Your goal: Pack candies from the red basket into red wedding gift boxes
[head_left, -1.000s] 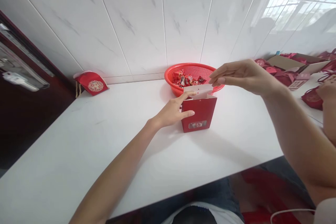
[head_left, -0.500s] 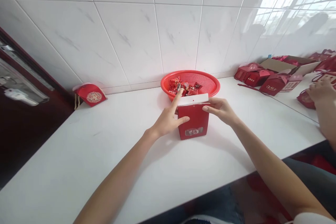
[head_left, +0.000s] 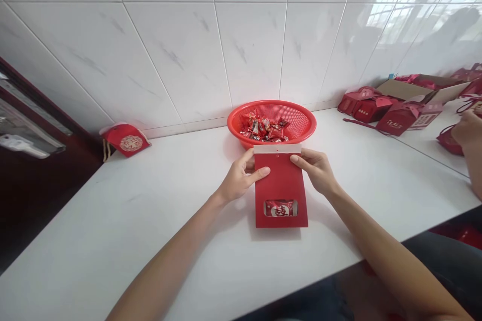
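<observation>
A tall red paper box [head_left: 280,180] with a pale top edge is held between my hands, its lower end tilted toward me above the tabletop. Through its small window a red candy wrapper shows. My left hand [head_left: 243,175] grips the upper left side, thumb on the front, other fingers partly hidden behind. On the upper right side my right hand [head_left: 314,165] pinches the box the same way. Just behind it stands a red plastic basket [head_left: 307,128] with several wrapped candies [head_left: 263,125] inside.
A red box with cords [head_left: 128,140] sits at the white table's [head_left: 131,210] far left. Several red boxes [head_left: 395,118] and an open carton [head_left: 404,89] are at the back right. Another person's hand [head_left: 469,130] is at the right edge. A tiled wall [head_left: 181,60] rises behind.
The box has tilted, its bottom swinging up toward me and its front turning upward. My left index finger has come down from the top edge to behind the box.
</observation>
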Tool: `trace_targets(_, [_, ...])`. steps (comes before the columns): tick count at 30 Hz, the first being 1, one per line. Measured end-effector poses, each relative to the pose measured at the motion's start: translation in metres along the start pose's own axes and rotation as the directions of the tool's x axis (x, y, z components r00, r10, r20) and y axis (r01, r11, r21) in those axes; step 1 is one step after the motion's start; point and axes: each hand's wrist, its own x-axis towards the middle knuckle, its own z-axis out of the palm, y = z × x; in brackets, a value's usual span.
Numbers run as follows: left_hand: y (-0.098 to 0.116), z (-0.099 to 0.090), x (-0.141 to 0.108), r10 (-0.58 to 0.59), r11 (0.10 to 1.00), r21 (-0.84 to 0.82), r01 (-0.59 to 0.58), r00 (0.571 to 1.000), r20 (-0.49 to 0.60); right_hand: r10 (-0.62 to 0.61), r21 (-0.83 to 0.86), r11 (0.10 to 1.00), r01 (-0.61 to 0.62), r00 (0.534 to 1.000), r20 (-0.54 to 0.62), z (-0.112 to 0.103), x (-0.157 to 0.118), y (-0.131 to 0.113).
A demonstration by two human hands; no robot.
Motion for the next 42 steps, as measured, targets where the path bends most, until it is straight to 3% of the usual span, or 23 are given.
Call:
trace_targets(6, [-0.006, 0.001, 0.0, -0.039, 0.998, -0.054, 0.037, 0.999, -0.03, 0.038, 0.021, 0.999, -0.039, 0.999, 0.015, 0.003, -0.001, 0.004])
trace_targets(14, [-0.013, -0.001, 0.0, 0.112, 0.974, 0.214, -0.08, 0.984, -0.142, -0.081, -0.094, 0.993, 0.072, 0.992, -0.095, 0.002, -0.004, 0.013])
trace_targets(22, [-0.012, -0.003, 0.0, 0.14, 0.978, 0.18, -0.109, 0.976, -0.167, -0.139, -0.184, 0.975, 0.122, 0.987, -0.08, 0.005, -0.007, 0.005])
trace_targets(29, [-0.013, -0.001, 0.0, 0.113, 0.983, 0.165, -0.081, 0.974, -0.197, 0.004, -0.042, 0.999, -0.007, 0.998, -0.065, 0.006, -0.007, 0.008])
trace_targets(37, [-0.015, 0.002, -0.001, 0.134, 0.985, 0.139, -0.105, 0.967, -0.218, 0.034, -0.017, 0.999, -0.035, 0.999, -0.037, 0.006, -0.009, 0.006])
trace_targets(42, [-0.012, 0.007, -0.003, 0.146, 0.985, 0.132, -0.114, 0.954, -0.261, 0.111, -0.006, 0.994, -0.11, 0.992, 0.053, 0.003, -0.008, 0.007])
